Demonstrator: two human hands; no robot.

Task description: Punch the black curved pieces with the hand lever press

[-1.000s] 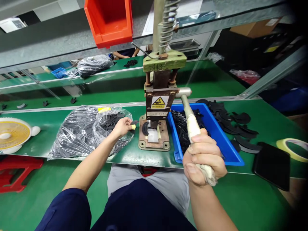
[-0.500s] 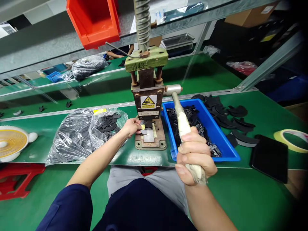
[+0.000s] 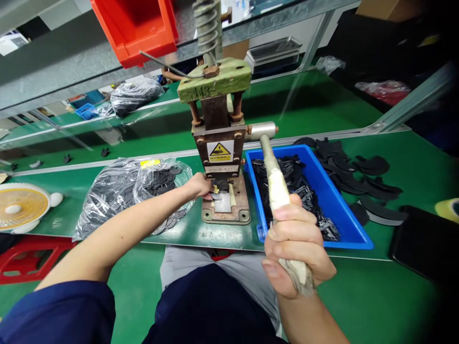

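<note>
A hand press [image 3: 221, 153] with a green top plate and a yellow warning label stands in front of me on the green bench. My right hand [image 3: 299, 243] is wrapped round its tape-covered lever [image 3: 278, 186], which slants down toward me from the press's right side. At the left of the press base [image 3: 236, 212], my left hand [image 3: 201, 186] is closed at the die area, fingers pinched on a small, thin grey piece [image 3: 215, 196]. Part of that piece is hidden by the fingers and the press. A light metal plate [image 3: 223, 203] lies on the base beside the fingertips.
Left of the press lies a clear plastic bag [image 3: 107, 200] of dark flat pieces. To the right stands a blue bin [image 3: 330, 205] of black parts, with dark curved pieces [image 3: 376, 186] beyond. A fan [image 3: 21, 208] sits far left; an orange bin [image 3: 143, 33] is above.
My left hand has shifted slightly inward at the die, its forearm now more level. My right hand keeps its hold on the lever. The whole view has shifted a little.
</note>
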